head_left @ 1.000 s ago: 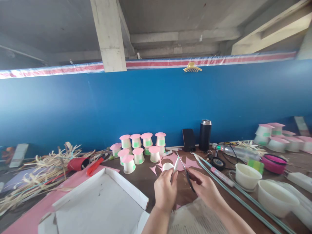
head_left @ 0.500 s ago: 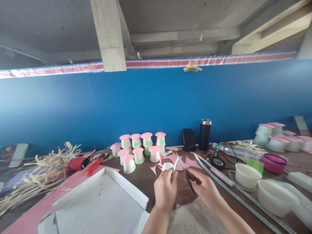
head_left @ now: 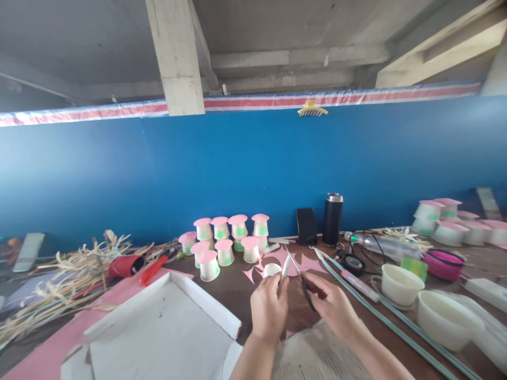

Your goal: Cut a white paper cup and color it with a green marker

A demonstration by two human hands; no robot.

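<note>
My left hand (head_left: pixel 268 309) is closed, pinching a thin pale piece that I cannot make out. My right hand (head_left: pixel 335 307) is closed on a pair of scissors (head_left: pixel 296 269) whose blades point up and away, right beside the left hand's fingertips. Just beyond the hands lie a small white cup (head_left: pixel 272 269) and pink paper scraps (head_left: pixel 291 261) on the brown table. Behind them stands a group of several upturned white cups with pink tops (head_left: pixel 227 240).
A white shallow box (head_left: pixel 158 327) lies at the lower left on pink paper. Dry straw (head_left: pixel 67 279), a red cup and a red cutter lie left. A black flask (head_left: pixel 332 219), a phone, white bowls (head_left: pixel 402 285), long green rods (head_left: pixel 380 316) and more cups are at right.
</note>
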